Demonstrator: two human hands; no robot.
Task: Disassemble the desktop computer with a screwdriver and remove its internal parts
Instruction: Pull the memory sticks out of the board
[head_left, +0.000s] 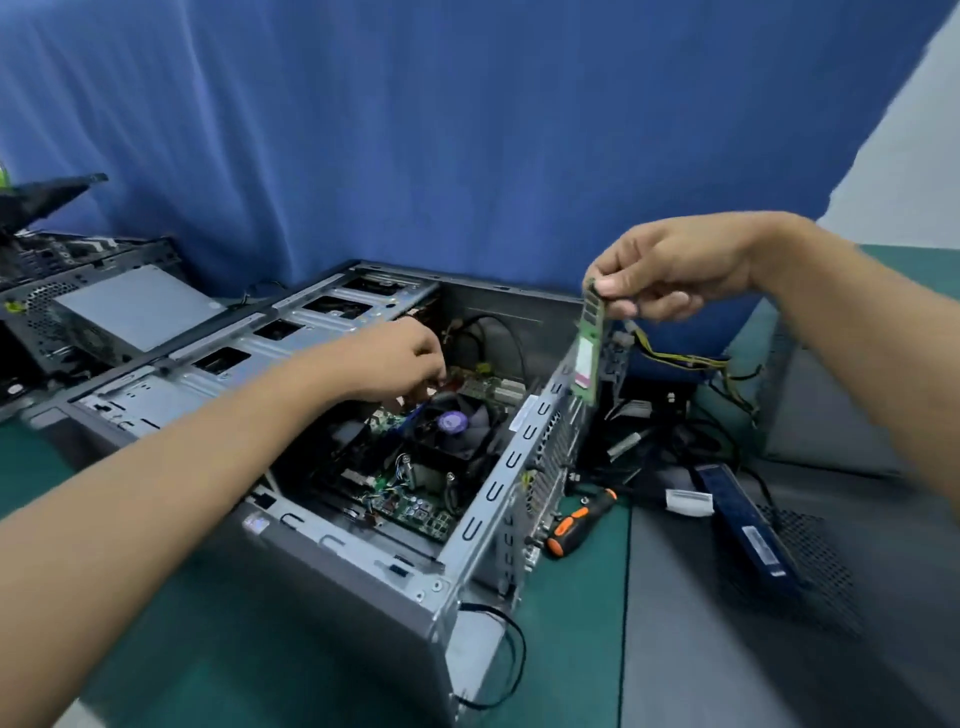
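The computer case (363, 545) lies open on the bench (208, 649). The right hand (670, 275) pinches 1 green memory stick (589, 348) by its top end between thumb and fingers (623, 309), holding it upright above the case's right wall, clear of the main board (415, 509). The left hand (395, 364) reaches inside, just behind the fan (457, 426). Its fingers (434, 371) curl downward, but I cannot tell whether they grip anything. Fan and board sit inside, so I judge much is left. The screwdriver (582, 522) lies on the bench beside the case, near a blue card (748, 525) already out.
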